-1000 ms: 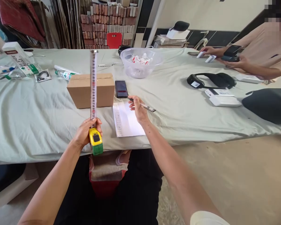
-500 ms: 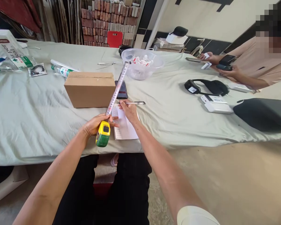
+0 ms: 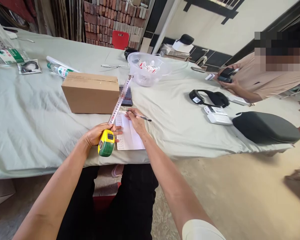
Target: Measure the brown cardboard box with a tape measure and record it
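My left hand [image 3: 99, 134] is closed on a yellow and green tape measure [image 3: 106, 143], with its blade drawn out and slanting up past the box corner. Some fingers of that hand stretch out over the left edge of a sheet of paper [image 3: 132, 141]. The paper carries handwritten rows down its left side. Over its upper part, my right hand [image 3: 136, 120] grips a pen [image 3: 145, 118], with the tip toward the paper's top left. A brown cardboard box [image 3: 92, 96] stands just beyond my left hand. Partly behind the blade lies a dark phone [image 3: 127, 98].
A clear plastic basin [image 3: 150, 71] with red-and-white wrappers stands beyond the phone. Left are a water bottle [image 3: 60, 70] and a bagged cable [image 3: 29, 66]. On the right lie a black headset [image 3: 210, 98], white devices [image 3: 217, 116] and a dark case [image 3: 265, 126]. Across the table, a person [image 3: 250, 80] handles a black device.
The pen in my right hand has tilted, its rear end now lower. The tape blade's far end has come down, nearer the phone. My view has shifted a little to the right.
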`<action>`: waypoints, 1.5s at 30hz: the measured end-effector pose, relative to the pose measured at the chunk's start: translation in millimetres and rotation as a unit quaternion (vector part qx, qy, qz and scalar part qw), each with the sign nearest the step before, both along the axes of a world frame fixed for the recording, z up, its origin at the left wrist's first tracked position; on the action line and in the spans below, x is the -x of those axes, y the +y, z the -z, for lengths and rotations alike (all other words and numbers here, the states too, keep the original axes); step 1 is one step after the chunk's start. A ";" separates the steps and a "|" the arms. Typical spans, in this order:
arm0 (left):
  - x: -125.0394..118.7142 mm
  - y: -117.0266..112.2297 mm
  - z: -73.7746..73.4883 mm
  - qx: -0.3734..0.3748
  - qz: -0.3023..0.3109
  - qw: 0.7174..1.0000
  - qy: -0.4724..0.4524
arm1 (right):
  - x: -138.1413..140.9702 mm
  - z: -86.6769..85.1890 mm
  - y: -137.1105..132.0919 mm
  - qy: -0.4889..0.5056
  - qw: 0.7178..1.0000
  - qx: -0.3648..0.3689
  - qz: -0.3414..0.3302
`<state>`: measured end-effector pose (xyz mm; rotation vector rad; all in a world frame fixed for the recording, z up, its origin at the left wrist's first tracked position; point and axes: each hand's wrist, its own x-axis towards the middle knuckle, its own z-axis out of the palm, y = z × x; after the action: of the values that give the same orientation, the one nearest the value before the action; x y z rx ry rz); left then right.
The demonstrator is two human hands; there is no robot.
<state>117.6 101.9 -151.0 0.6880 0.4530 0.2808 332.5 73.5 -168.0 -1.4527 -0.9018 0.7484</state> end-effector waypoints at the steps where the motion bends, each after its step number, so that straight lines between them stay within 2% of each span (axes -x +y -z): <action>1: 0.0 0.7 1.9 0.001 0.005 1.000 -0.002 | -2.6 2.2 -1.1 -0.006 1.000 0.008 0.025; 3: 0.0 2.4 5.9 0.000 0.016 1.000 -0.007 | -8.7 2.4 -3.0 -0.025 0.995 0.024 0.089; 5: -0.1 3.5 8.6 -0.002 0.019 1.000 -0.013 | -12.0 -4.4 -4.6 -0.061 0.991 0.028 0.119; 8: -0.3 2.9 7.7 -0.002 0.007 1.000 -0.005 | -5.9 -22.6 -3.9 -0.083 0.994 0.004 0.077; 11: -0.4 0.4 3.2 -0.008 -0.005 1.000 0.000 | 7.1 -33.9 3.2 -0.048 0.998 -0.017 0.021; 14: -0.1 -2.3 -0.5 -0.013 -0.009 1.000 -0.012 | 13.5 -27.3 12.6 -0.021 1.000 0.003 0.011; 19: 2.1 -6.6 -4.3 -0.039 0.000 0.999 -0.016 | 5.3 -6.8 14.8 0.004 0.999 0.044 0.022; 21: 3.3 -8.8 -6.3 -0.056 0.013 0.998 -0.026 | 1.5 -9.1 12.8 0.002 0.999 0.034 0.021; 24: 5.9 -12.9 -10.0 -0.067 0.016 0.997 -0.039 | -1.2 -24.4 14.6 -0.012 0.999 -0.007 0.032; 28: 12.7 -23.6 -16.3 -0.085 -0.054 0.995 0.008 | 2.5 -52.6 35.0 -0.029 0.997 -0.045 0.048; 32: 25.5 -47.5 -25.2 -0.064 -0.147 0.985 0.068 | 15.5 -75.2 73.8 -0.028 0.997 -0.066 0.034; 35: 40.1 -71.9 -31.6 -0.021 -0.193 0.979 0.070 | 28.2 -82.2 99.5 -0.013 0.998 -0.065 0.013; 37: 51.6 -87.6 -34.4 0.004 -0.220 0.974 0.056 | 37.2 -80.9 106.3 0.010 0.999 -0.042 0.000; 39: 62.9 -101.5 -36.0 0.029 -0.238 0.970 0.051 | 46.6 -75.3 101.6 0.027 0.998 -0.045 -0.028; 41: 72.4 -113.3 -36.6 0.052 -0.245 0.967 0.054 | 56.0 -68.3 86.5 0.020 0.994 -0.094 -0.052; 43: 78.8 -122.9 -37.1 0.066 -0.247 0.965 0.058 | 64.6 -62.7 65.9 -0.013 0.986 -0.153 -0.057; 45: 81.4 -129.7 -37.8 0.069 -0.248 0.965 0.058 | 72.1 -60.4 45.9 -0.057 0.980 -0.180 -0.057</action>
<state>36.2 -27.8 -113.1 0.4478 0.7494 0.6766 260.4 119.4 -107.7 -1.1376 -1.1531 0.5533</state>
